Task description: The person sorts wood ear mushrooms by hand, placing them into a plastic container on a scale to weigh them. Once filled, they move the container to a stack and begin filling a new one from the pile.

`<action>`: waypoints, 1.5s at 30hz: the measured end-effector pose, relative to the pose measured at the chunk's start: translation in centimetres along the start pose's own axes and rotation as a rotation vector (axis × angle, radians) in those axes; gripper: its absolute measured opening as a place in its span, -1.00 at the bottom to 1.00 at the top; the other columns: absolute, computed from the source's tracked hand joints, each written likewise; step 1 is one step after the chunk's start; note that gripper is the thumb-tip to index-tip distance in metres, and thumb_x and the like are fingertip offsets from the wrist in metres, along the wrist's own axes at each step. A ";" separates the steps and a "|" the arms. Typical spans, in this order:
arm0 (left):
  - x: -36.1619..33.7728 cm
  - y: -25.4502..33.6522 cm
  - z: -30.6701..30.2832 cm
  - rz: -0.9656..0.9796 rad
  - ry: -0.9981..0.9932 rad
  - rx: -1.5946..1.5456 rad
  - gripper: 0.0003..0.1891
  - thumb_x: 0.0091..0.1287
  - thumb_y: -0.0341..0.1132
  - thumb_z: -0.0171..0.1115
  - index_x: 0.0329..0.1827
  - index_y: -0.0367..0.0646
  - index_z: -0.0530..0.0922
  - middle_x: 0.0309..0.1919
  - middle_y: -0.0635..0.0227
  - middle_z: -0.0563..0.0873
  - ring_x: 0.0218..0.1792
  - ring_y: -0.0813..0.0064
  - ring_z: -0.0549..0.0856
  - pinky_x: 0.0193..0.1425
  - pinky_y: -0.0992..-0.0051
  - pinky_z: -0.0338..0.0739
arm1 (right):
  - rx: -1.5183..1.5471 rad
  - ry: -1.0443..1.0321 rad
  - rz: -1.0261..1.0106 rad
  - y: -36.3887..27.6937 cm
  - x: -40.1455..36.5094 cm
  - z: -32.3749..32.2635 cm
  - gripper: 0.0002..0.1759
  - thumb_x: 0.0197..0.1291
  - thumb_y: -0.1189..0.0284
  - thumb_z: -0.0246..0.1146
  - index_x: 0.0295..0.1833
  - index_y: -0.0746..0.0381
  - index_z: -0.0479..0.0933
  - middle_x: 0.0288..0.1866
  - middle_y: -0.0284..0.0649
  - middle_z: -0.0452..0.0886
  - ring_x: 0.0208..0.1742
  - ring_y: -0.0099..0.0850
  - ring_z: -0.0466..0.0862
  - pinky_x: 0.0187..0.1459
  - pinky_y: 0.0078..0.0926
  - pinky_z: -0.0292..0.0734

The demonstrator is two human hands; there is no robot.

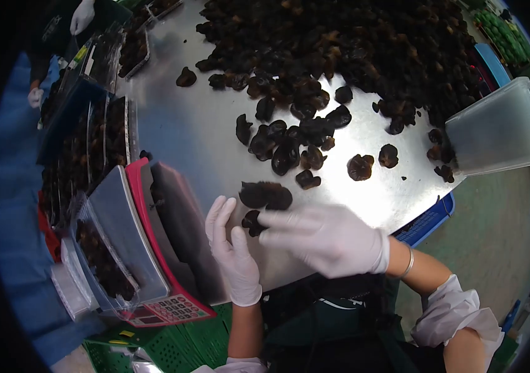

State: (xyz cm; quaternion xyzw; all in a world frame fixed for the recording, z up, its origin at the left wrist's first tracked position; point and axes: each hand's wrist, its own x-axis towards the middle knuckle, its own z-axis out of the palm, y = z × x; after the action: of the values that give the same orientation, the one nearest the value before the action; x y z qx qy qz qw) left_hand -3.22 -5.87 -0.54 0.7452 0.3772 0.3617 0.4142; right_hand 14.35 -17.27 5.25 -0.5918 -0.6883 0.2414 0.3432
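Observation:
My left hand [234, 255], in a white glove, is raised over the near edge of the metal table with its fingers up and apart, holding nothing. My right hand [330, 241], gloved too and slightly smeared by motion, reaches in from the right with fingers stretched out. Its fingertips overlap a small dark wood ear mushroom [252, 222] between both hands. Just beyond lies a larger wood ear clump [266, 195]. Further up, loose wood ears [285, 155] spread out from a big heap [333, 43].
A pink-framed scale [135, 180] with a keypad stands left, bearing a clear tray of wood ears [103, 261]. Filled trays [94, 137] line the left side. Stacked clear containers [498, 127] stand at the table's right corner, above a blue basket [430, 221]. Another person's gloved hand [82, 17] shows top left.

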 end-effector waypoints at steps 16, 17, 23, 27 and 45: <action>3.4 1.4 0.5 -0.211 -0.104 0.151 -0.43 0.40 -0.41 0.33 0.47 -0.22 0.44 0.07 0.34 0.64 -0.13 0.58 0.55 0.06 0.51 0.50 | -0.177 0.576 0.231 4.7 0.8 1.8 -0.49 0.24 0.67 0.12 0.26 0.03 0.59 0.23 -0.28 0.65 0.40 -0.18 0.50 0.57 0.13 -0.02; 3.7 0.9 0.6 -0.190 -0.139 0.141 -0.42 0.37 -0.42 0.35 0.47 -0.22 0.44 -0.04 0.40 0.64 -0.20 0.63 0.51 -0.01 0.57 0.49 | -0.162 0.531 0.247 4.6 0.2 2.0 -0.51 0.24 0.66 0.14 0.24 0.04 0.61 0.22 -0.27 0.65 0.39 -0.18 0.51 0.56 0.13 0.01; 4.3 1.4 -0.6 -0.421 -0.165 -0.094 -0.57 0.36 -0.57 0.26 0.31 -0.22 0.59 -0.21 0.48 0.64 -0.30 0.71 0.50 -0.10 0.65 0.47 | -0.076 0.556 0.242 2.8 -1.7 3.5 -0.63 0.18 0.69 0.22 0.09 0.21 0.67 -0.01 -0.18 0.71 0.05 -0.19 0.65 0.18 -0.24 0.44; 3.4 0.3 -1.1 -0.240 -0.165 -0.034 -0.51 0.29 -0.58 0.29 0.33 -0.20 0.57 -0.08 0.40 0.67 -0.17 0.63 0.58 0.03 0.58 0.52 | -0.009 0.465 0.264 1.6 -1.4 4.6 -0.56 0.17 0.64 0.25 0.18 0.15 0.64 0.12 -0.18 0.68 0.10 -0.16 0.60 0.23 -0.25 0.41; -2.2 4.1 0.9 0.012 -0.190 -0.232 -0.48 0.26 -0.75 0.24 0.33 -0.34 0.52 0.19 0.17 0.67 0.18 0.39 0.68 0.34 0.40 0.57 | 0.472 0.634 0.331 -1.5 -3.7 3.5 -0.33 0.10 0.47 0.43 0.38 0.33 0.48 0.42 -0.06 0.51 0.37 -0.19 0.53 0.40 -0.23 0.39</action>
State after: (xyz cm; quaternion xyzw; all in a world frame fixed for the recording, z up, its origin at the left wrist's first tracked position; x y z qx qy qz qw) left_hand -2.37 -9.56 2.27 0.7255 0.2876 0.3333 0.5290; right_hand 10.91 -20.92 3.39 -0.6443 -0.3704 0.2505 0.6204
